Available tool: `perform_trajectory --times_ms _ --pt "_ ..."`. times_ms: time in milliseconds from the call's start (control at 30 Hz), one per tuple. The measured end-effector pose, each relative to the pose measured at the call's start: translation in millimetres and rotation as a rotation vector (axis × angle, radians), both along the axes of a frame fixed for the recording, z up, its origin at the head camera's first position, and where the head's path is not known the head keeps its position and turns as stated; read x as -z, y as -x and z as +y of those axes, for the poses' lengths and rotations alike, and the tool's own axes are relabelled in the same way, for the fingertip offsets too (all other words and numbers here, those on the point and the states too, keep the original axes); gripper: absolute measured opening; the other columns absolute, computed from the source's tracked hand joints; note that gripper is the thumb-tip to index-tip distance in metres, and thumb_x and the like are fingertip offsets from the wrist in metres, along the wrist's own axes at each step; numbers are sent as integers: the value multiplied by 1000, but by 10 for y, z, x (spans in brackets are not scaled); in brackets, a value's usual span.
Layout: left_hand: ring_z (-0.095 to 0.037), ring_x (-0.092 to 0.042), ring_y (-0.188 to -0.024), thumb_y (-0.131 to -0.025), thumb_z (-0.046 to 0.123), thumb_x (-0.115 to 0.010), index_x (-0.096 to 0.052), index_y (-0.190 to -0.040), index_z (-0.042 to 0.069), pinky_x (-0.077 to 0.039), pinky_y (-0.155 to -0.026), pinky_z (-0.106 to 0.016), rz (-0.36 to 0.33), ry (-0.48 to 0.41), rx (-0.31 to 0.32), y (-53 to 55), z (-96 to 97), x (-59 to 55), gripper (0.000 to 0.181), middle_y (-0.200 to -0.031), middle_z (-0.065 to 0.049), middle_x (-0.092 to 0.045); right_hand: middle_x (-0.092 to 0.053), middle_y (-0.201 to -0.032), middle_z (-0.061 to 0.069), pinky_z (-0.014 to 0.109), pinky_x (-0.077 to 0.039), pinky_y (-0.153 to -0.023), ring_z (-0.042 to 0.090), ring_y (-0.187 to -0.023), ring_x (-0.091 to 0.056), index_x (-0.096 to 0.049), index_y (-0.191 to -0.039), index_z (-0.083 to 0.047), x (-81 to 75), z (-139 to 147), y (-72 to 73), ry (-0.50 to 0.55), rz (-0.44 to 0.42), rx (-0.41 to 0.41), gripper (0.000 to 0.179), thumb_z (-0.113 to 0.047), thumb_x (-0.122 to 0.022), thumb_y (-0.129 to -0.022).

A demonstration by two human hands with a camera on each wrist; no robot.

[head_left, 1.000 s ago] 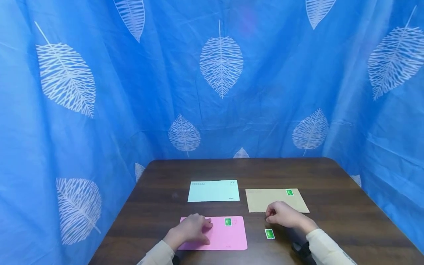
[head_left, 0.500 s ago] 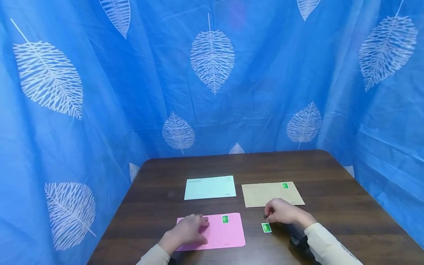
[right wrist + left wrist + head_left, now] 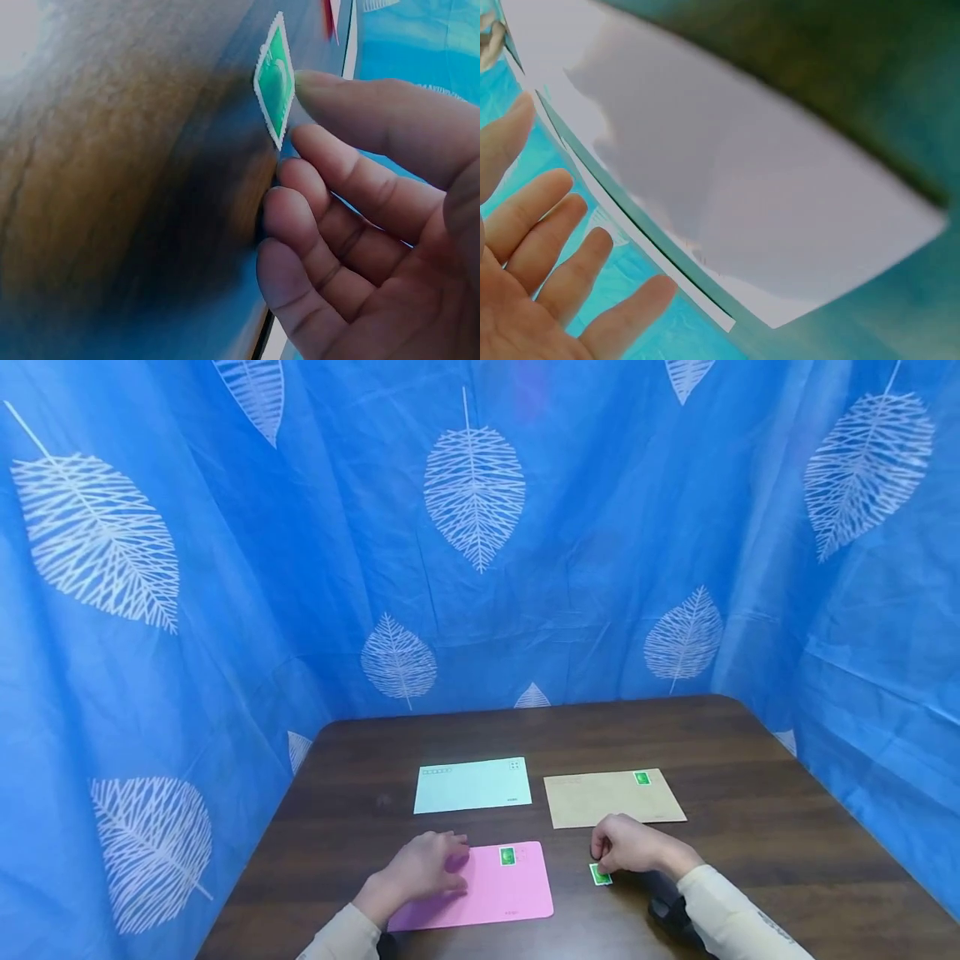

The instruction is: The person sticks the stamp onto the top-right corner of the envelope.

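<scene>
My left hand [image 3: 422, 870] is over the left part of a pink envelope [image 3: 498, 897], which bears a green stamp [image 3: 507, 856] near its upper right. In the left wrist view its fingers [image 3: 551, 232] are spread and loosely bent beside the envelope [image 3: 697, 150], holding nothing. My right hand [image 3: 633, 845] is low over the table at a loose green stamp [image 3: 601, 876] with a white perforated edge. Seen from the right wrist, the thumb tip is right at the edge of the stamp [image 3: 275, 82], while the bent fingers [image 3: 289, 217] are just below it, not closed on it.
On the dark wooden table [image 3: 360, 827] lie a mint envelope [image 3: 472, 787] at the back and a tan envelope [image 3: 600, 797] with a green stamp [image 3: 642, 778] at back right. A blue leaf-patterned curtain [image 3: 570, 568] hangs around the table.
The head view has shifted slightly. My left hand has risen a little off the pink envelope. My right hand has come down to the loose stamp, its thumb now overlapping the stamp's top edge.
</scene>
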State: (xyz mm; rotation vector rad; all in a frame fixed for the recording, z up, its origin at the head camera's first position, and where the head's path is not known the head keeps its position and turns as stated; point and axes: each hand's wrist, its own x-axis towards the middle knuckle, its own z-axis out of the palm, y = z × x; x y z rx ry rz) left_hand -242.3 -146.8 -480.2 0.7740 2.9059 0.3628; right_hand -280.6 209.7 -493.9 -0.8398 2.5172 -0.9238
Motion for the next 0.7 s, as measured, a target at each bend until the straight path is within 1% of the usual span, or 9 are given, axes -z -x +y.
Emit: perform_trajectory --times_ms 167,267,400,567,700 --pt "-34 -65 -121 -81 27 -83 -73 -119 6 -53 -99 -46 -37 -83 -23 116 -12 -44 45 -130 -11 -69 -55 -66 -9 20 -43 -54 2 -59 -48 -63 -73 -9 22 -27 -32 -8 8 11 18 7 -72 -74" --pt "-33 -65 -121 -83 25 -82 -72 -120 5 -54 -99 -46 -48 -107 -40 192 -18 -82 43 -130 -12 -69 -55 -64 -9 20 -42 -53 2 -58 -47 -64 -72 -9 19 -36 -34 -21 29 13 19 8 -72 -73" --pt "-33 -66 -120 -83 25 -81 -72 -120 4 -55 -97 -45 -46 -111 -51 265 -29 -110 43 -128 -13 -70 -55 -63 -9 20 -42 -52 1 -56 -46 -64 -69 -10 22 -42 -30 -42 62 4 20 8 -72 -73" --pt "-33 -65 -122 -84 24 -80 -71 -122 4 -54 -98 -46 -57 -134 -60 347 -29 -135 44 -128 -14 -69 -54 -61 -9 20 -40 -52 1 -55 -44 -64 -67 -10 23 -50 -43 -50 78 1 21 9 -71 -72" --pt "-32 -65 -122 -85 24 -80 -70 -123 5 -54 -99 -46 -49 -141 -66 450 -40 -122 44 -128 -13 -70 -54 -60 -9 19 -40 -52 0 -55 -43 -63 -66 -9 17 -55 -57 -44 89 -5 20 9 -72 -72"
